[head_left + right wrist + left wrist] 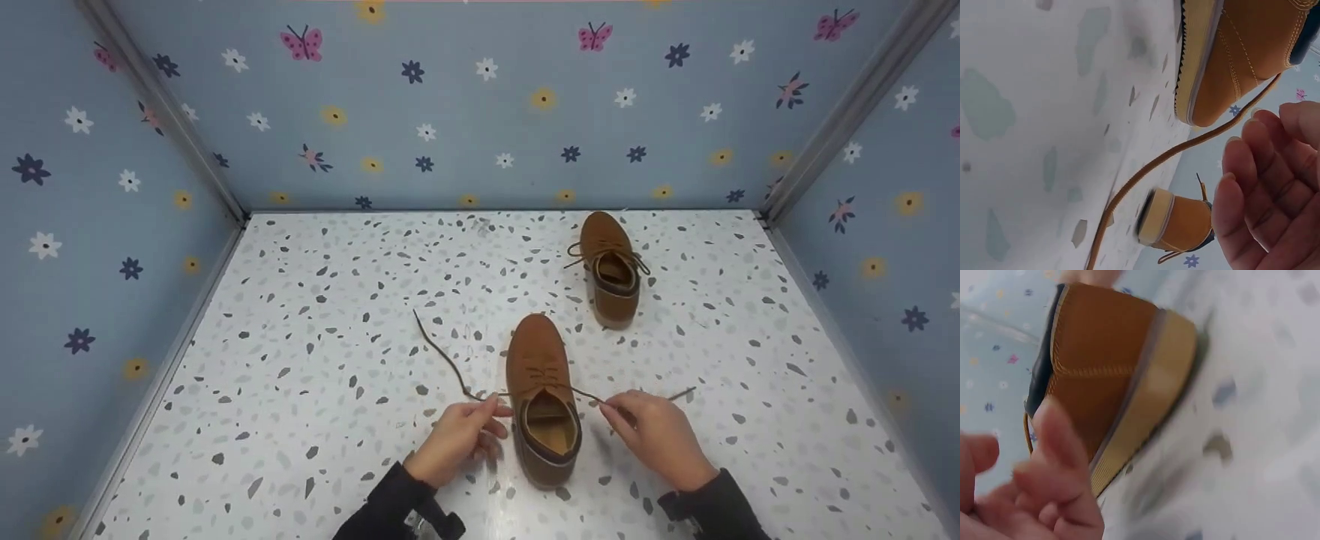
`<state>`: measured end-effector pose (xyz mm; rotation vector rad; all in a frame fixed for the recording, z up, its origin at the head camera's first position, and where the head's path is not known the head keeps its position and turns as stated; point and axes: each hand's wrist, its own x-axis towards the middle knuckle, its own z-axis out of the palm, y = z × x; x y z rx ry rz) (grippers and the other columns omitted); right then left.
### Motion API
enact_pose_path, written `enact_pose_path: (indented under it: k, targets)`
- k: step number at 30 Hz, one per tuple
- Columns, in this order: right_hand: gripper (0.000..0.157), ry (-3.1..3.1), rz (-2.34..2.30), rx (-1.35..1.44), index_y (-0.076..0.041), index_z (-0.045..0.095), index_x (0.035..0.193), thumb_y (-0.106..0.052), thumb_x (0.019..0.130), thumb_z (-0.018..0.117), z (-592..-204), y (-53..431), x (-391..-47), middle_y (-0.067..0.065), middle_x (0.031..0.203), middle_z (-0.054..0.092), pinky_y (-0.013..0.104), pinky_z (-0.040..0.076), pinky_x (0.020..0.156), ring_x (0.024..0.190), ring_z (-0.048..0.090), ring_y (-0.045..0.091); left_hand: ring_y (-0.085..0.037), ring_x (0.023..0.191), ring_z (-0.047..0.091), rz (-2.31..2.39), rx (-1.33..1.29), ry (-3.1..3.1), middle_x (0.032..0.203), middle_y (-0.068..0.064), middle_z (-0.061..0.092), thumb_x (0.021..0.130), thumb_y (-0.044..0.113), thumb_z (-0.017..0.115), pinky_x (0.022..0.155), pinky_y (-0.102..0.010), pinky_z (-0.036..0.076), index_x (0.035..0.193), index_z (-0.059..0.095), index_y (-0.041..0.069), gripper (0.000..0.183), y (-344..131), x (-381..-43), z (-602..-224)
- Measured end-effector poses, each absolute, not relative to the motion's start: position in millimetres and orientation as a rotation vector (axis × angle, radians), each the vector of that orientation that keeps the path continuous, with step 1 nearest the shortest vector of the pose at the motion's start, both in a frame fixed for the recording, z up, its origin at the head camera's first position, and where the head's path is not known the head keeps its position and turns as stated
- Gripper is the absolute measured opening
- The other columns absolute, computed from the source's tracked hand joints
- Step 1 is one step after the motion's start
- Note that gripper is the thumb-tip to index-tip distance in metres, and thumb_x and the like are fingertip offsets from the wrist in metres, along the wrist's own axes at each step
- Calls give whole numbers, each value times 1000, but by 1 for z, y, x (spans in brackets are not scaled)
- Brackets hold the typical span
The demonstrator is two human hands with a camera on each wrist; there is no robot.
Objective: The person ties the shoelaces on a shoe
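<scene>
A brown lace-up shoe [536, 349] stands upright, toe pointing away, between the two hands. Its laces are untied and spread to both sides. At its left side the left hand [461, 442] is by the left lace [442, 356]; in the left wrist view, loosely bent fingers [1061, 439] show near the heel with nothing seen between them. On the other side, the right hand [660, 439] is at the right lace [581, 391]. In the right wrist view this lace [1168, 154] runs past the fingertips, and no finger is seen wrapped round it.
A second brown shoe [615, 304], its lace tied in a bow, stands farther back to the right. Both shoes are on a white speckled surface [315, 360]. Blue flower-patterned panels [480, 105] enclose the back and sides.
</scene>
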<state>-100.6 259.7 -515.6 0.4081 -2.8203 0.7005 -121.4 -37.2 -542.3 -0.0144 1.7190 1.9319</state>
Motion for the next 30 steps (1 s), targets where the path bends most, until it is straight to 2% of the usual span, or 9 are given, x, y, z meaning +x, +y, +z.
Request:
enact_pose_path:
  k: [3,7,12,17,21,25,27,30]
  targets:
    - [8,-2860,722,374,-19,72,82,-19,90,75,-518,260,-100,-14,72,61,27,48,59,62,54,1,-8,55,53,2055,-217,1514,77,-1,59,102,41,53,46,-17,35,121,64,-5,51,-33,-134,-546]
    - [11,-2904,801,334,-18,73,81,-20,91,73,-522,260,-100,-15,70,61,26,47,58,61,53,1,-8,58,48,2160,-357,1326,77,1,54,102,37,54,48,-17,33,127,59,-4,48,-28,-155,-546]
    - [13,-2957,1012,319,-14,75,86,-21,95,69,-525,260,-102,-11,72,64,25,48,59,62,55,2,-13,73,54,2250,-330,1351,83,-1,53,103,29,55,62,-23,42,118,61,-1,34,-19,-182,-529]
    - [23,-2984,1261,274,-11,76,98,-31,98,64,-526,262,-104,-2,72,66,26,49,58,63,58,8,-23,89,66,2259,-105,1561,95,-9,67,105,24,52,78,-33,53,111,62,-4,31,-8,-203,-500]
    - [30,-2984,1417,237,-11,76,102,-38,98,62,-528,264,-107,-2,74,66,27,49,61,66,59,11,-19,77,69,2193,60,1731,85,-9,69,104,23,53,75,-35,55,109,65,-5,30,5,-217,-481]
    - [36,-2942,1580,138,-6,75,107,-38,98,61,-531,262,-110,2,74,65,27,48,62,67,59,14,-14,62,63,2108,162,1859,74,-5,63,103,25,56,65,-32,52,106,69,-2,30,14,-230,-473]
    - [43,-2846,1856,-2,-1,71,114,-39,99,59,-532,260,-111,2,71,63,26,48,60,64,58,14,-13,59,61,2077,147,1872,72,-4,61,104,26,55,61,-30,50,106,70,-2,32,13,-232,-475]
    - [50,-2411,2529,-309,3,63,126,-40,101,57,-533,256,-116,-1,65,57,24,43,57,59,52,12,-13,60,60,2021,32,1846,76,-4,62,106,30,49,58,-26,48,112,68,-3,38,6,-227,-484]
